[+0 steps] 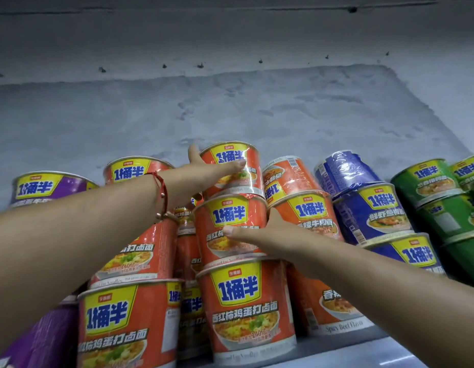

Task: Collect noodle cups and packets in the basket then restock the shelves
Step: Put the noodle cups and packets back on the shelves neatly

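Reaching up to the shelf, we see purple noodle cups at the far left, the lower one cut off by the frame edge. Our left hand has its thumb over the front of the top orange cup, and its fingers pass behind the cup's left side; we read it as gripping the cup, though most of the fingers are hidden. That cup tops a stack of three, above the middle orange cup. Our right hand clasps that middle cup, thumb across the label, fingers hidden behind its right side. Further right lies a tipped orange cup, then blue cups and green cups, partly cut off at the edge.
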The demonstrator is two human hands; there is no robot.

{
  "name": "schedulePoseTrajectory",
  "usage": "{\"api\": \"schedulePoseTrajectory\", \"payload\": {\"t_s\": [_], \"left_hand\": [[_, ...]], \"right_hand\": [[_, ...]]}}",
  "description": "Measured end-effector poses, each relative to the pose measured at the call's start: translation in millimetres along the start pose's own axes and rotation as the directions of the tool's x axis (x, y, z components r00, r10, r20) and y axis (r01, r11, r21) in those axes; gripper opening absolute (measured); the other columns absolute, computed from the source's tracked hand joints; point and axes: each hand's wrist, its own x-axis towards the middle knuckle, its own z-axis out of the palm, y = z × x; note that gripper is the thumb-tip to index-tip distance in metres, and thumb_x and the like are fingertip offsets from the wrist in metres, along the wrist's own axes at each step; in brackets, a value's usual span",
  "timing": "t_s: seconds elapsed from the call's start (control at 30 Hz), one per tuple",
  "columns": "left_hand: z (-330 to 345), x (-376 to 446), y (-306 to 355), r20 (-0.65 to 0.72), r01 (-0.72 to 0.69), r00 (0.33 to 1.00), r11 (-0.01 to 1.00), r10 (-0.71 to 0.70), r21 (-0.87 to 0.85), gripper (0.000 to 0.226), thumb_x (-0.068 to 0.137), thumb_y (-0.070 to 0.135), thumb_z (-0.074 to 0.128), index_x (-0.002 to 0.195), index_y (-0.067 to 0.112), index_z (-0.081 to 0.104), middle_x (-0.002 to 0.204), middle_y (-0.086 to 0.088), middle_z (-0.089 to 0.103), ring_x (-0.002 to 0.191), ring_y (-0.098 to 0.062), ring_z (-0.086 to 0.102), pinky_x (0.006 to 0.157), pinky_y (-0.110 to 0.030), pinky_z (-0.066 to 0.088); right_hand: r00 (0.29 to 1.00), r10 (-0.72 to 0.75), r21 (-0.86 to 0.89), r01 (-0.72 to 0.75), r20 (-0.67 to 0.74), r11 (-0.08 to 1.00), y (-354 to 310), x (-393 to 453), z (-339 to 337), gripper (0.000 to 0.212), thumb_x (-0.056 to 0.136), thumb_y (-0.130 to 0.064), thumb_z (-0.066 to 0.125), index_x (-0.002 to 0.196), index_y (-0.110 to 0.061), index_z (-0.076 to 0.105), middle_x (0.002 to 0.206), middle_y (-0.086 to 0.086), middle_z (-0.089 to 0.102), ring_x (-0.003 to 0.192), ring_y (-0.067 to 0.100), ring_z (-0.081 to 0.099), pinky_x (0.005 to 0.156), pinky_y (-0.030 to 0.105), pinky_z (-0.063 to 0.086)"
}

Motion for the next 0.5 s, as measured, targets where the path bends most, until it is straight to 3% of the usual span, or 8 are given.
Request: {"api": "schedulePoseTrajectory", "payload": {"t_s": [0.07, 0.13, 0.2, 0.27, 0.37, 0.5], "left_hand": [[5, -5, -7, 0.038, 0.071, 0.997, 0.992, -0.067, -0.103, 0.131, 0.059, 0.066, 0.081, 0.152, 0.035, -0.008, 0.141, -0.012, 0.046, 0.105, -0.035, 0.063, 0.084, -0.054, 0.055], [6, -9, -10, 0.034, 0.084, 0.996, 0.985, -0.080, -0.148, 0.125, 0.064, 0.061, 0.081, 0.153, 0.029, -0.001, 0.131, -0.010, 0.051, 0.086, -0.027, 0.065, 0.066, -0.042, 0.058], [1, -12, -9, 0.003, 0.062, 0.998, 0.989, -0.062, -0.132, 0.117, 0.066, 0.061, 0.079, 0.152, 0.027, 0.007, 0.124, -0.008, 0.052, 0.076, -0.021, 0.060, 0.053, -0.032, 0.050], [-6, -13, -8, -0.024, 0.047, 0.998, 0.993, -0.050, -0.110, 0.115, 0.067, 0.062, 0.078, 0.151, 0.027, 0.008, 0.122, -0.007, 0.050, 0.072, -0.019, 0.053, 0.051, -0.030, 0.043], [-10, -13, -11, -0.038, 0.047, 0.998, 0.995, -0.051, -0.083, 0.121, 0.067, 0.063, 0.078, 0.153, 0.028, 0.000, 0.133, -0.010, 0.048, 0.080, -0.023, 0.053, 0.054, -0.031, 0.042], [-7, -7, -21, -0.019, 0.027, 0.999, 0.997, -0.029, -0.076, 0.131, 0.066, 0.065, 0.076, 0.153, 0.030, -0.015, 0.148, -0.011, 0.038, 0.117, -0.031, 0.054, 0.074, -0.038, 0.048]], "right_hand": [[1.000, -0.031, 0.043, 0.031, 0.000, 0.999, 6, 7, 5, 0.137, 0.032, -0.075, 0.087, 0.146, -0.029, 0.026, 0.124, -0.004, 0.063, 0.107, 0.021, 0.066, 0.091, 0.042, 0.054], [0.998, -0.055, 0.076, 0.055, 0.004, 0.996, 10, 12, 9, 0.132, 0.030, -0.072, 0.089, 0.142, -0.032, 0.034, 0.117, -0.005, 0.068, 0.099, 0.019, 0.071, 0.086, 0.043, 0.057], [0.996, -0.093, 0.085, 0.092, 0.004, 0.992, 9, 8, 10, 0.111, 0.041, -0.065, 0.091, 0.136, -0.032, 0.042, 0.112, -0.006, 0.071, 0.094, 0.017, 0.073, 0.081, 0.039, 0.059], [0.992, -0.122, 0.089, 0.121, 0.009, 0.989, 8, 3, 8, 0.082, 0.059, -0.052, 0.089, 0.127, -0.031, 0.050, 0.107, -0.006, 0.073, 0.091, 0.014, 0.073, 0.074, 0.031, 0.058], [0.992, -0.124, 0.105, 0.122, 0.007, 0.987, 8, -2, 5, 0.062, 0.071, -0.043, 0.084, 0.121, -0.029, 0.051, 0.104, -0.006, 0.072, 0.088, 0.013, 0.072, 0.064, 0.025, 0.054], [0.993, -0.121, 0.106, 0.122, -0.014, 0.987, 5, -4, 10, 0.059, 0.074, -0.042, 0.082, 0.123, -0.030, 0.051, 0.105, -0.006, 0.072, 0.089, 0.013, 0.072, 0.065, 0.025, 0.055]]}}
